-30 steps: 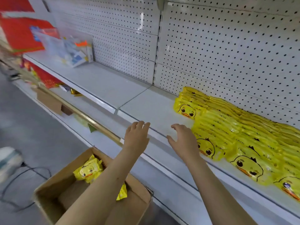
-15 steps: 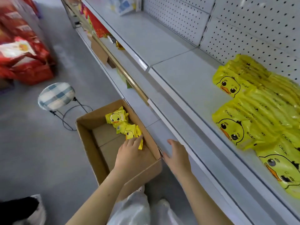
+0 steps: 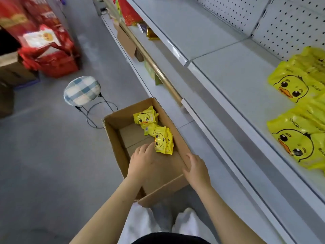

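An open cardboard box [image 3: 114, 141] stands on the floor beside the shelving. Inside lie a few yellow duck-print packets: one at the far end [image 3: 144, 117] and a small pile nearer me [image 3: 163, 140]. My left hand [image 3: 143, 158] reaches into the box with fingers extended, its fingertips touching the near pile. Hovering over the box's right wall is my right hand [image 3: 196, 167], fingers relaxed and holding nothing. Rows of the same yellow duck packets [image 3: 297, 88] lie on the white shelf [image 3: 233, 73] at the right.
A checked round stool [image 3: 81, 90] on a wire frame stands left of the box. Red packaged goods [image 3: 47, 50] are stacked at the back left. A brass rail [image 3: 158, 73] runs along the lower shelf [image 3: 211, 138]. White pegboard [image 3: 281, 23] backs the shelving.
Both hands dropped from the shelf edge down to the box on the floor. The left hand has reached in to the packets; the right has settled over the box's right wall.
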The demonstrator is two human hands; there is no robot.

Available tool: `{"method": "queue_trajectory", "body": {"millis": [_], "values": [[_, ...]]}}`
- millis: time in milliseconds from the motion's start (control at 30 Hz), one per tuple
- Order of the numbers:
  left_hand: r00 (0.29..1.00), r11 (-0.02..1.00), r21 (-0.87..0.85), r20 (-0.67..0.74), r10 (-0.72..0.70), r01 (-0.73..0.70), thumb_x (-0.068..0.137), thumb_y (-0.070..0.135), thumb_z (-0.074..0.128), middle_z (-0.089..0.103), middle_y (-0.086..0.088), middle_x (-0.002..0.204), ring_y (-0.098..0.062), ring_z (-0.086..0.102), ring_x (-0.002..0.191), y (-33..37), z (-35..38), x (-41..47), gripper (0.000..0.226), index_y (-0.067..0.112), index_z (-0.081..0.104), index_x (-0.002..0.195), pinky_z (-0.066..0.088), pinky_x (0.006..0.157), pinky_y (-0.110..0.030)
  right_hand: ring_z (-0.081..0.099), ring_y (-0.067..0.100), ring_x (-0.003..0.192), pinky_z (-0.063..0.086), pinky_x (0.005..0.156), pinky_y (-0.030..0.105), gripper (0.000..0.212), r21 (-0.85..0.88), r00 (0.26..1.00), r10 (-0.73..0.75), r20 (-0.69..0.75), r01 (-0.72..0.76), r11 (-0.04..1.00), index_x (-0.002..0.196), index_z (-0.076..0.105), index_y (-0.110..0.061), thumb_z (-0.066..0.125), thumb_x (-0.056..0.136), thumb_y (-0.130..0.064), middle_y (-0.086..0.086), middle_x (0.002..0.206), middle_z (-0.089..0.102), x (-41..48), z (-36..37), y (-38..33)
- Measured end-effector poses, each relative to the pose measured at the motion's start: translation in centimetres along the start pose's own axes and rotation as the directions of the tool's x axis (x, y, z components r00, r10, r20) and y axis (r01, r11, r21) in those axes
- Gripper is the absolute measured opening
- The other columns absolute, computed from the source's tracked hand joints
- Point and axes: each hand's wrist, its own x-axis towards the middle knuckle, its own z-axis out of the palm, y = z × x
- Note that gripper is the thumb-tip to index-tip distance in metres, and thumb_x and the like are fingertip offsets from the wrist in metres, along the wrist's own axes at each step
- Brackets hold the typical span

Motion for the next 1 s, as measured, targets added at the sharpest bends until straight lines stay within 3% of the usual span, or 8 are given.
{"method": "queue_trajectory", "body": {"millis": [233, 367, 567, 700, 800, 900, 1000], "values": [[0.991, 0.999, 0.005, 0.126, 0.042, -0.043, 0.086, 0.030, 0.059, 0.041, -0.002, 0.143, -0.027, 0.036, 0.131, -7.3, -1.4, 6.0, 0.067, 0.027, 0.027, 0.145, 0.035, 0.104, -0.040, 0.050, 0.023, 0.121, 0.042, 0.100, 0.044, 0.050, 0.072, 0.962, 0.271, -0.029, -0.269, 0.961, 0.130, 0.050, -0.015, 0.063, 0.087, -0.035, 0.002, 0.129, 0.055, 3.6, 5.3, -4.2], [0.976, 0.993, 0.014, 0.186, 0.110, -0.114, 0.086, 0.030, 0.057, 0.042, -0.002, 0.142, -0.028, 0.035, 0.131, -10.3, -0.7, 10.7, 0.066, 0.027, 0.027, 0.145, 0.033, 0.105, -0.040, 0.054, 0.017, 0.114, 0.039, 0.092, 0.028, 0.045, 0.058, 0.923, 0.373, -0.092, -0.369, 0.928, 0.125, 0.054, -0.017, 0.064, 0.086, -0.039, -0.001, 0.124, 0.059, 6.9, 7.8, -4.9], [0.936, 0.973, 0.009, 0.274, 0.221, -0.232, 0.088, 0.032, 0.056, 0.037, -0.002, 0.144, -0.029, 0.031, 0.134, -12.1, 4.5, 16.9, 0.065, 0.025, 0.026, 0.145, 0.030, 0.106, -0.043, 0.059, 0.015, 0.107, 0.047, 0.086, 0.031, 0.046, -0.077, 0.866, 0.454, -0.209, -0.478, 0.875, 0.121, 0.058, -0.030, 0.059, 0.082, -0.056, -0.009, 0.119, 0.063, 11.9, 10.7, -2.8], [0.933, 0.987, -0.045, 0.321, 0.162, -0.156, 0.085, 0.038, 0.060, 0.025, -0.001, 0.151, -0.031, 0.027, 0.135, -12.2, 10.9, 21.4, 0.074, 0.029, 0.021, 0.146, 0.031, 0.105, -0.048, 0.050, 0.019, 0.123, 0.036, 0.094, 0.026, 0.050, 0.237, 0.818, 0.575, -0.029, -0.553, 0.799, 0.132, 0.049, -0.022, 0.061, 0.088, -0.043, -0.002, 0.135, 0.053, 16.0, 15.8, 1.3], [0.938, 0.978, -0.041, 0.278, 0.210, -0.207, 0.084, 0.036, 0.065, 0.012, 0.002, 0.157, -0.030, 0.027, 0.137, -11.8, 14.8, 23.9, 0.083, 0.032, 0.013, 0.149, 0.034, 0.104, -0.048, 0.048, 0.021, 0.127, 0.037, 0.107, 0.036, 0.053, 0.308, 0.831, 0.557, -0.021, -0.524, 0.794, 0.134, 0.047, -0.015, 0.063, 0.088, -0.034, 0.005, 0.136, 0.053, 18.2, 18.9, 3.6], [0.915, 0.951, -0.047, 0.262, 0.308, -0.307, 0.081, 0.032, 0.069, 0.007, 0.004, 0.159, -0.031, 0.027, 0.137, -11.3, 16.8, 25.4, 0.092, 0.030, 0.009, 0.150, 0.038, 0.101, -0.048, 0.051, 0.021, 0.124, 0.040, 0.105, 0.040, 0.052, 0.347, 0.830, 0.557, 0.009, -0.526, 0.777, 0.135, 0.048, -0.014, 0.063, 0.088, -0.031, 0.006, 0.135, 0.055, 19.6, 20.6, 4.6], [0.866, 0.924, -0.026, 0.340, 0.366, -0.380, 0.084, 0.033, 0.067, 0.006, 0.005, 0.159, -0.030, 0.025, 0.138, -11.1, 17.3, 26.4, 0.092, 0.027, 0.006, 0.151, 0.034, 0.106, -0.047, 0.055, 0.024, 0.119, 0.044, 0.099, 0.040, 0.049, 0.333, 0.850, 0.527, 0.021, -0.503, 0.798, 0.133, 0.050, -0.013, 0.063, 0.089, -0.030, 0.006, 0.130, 0.059, 20.7, 21.3, 4.8]]}}
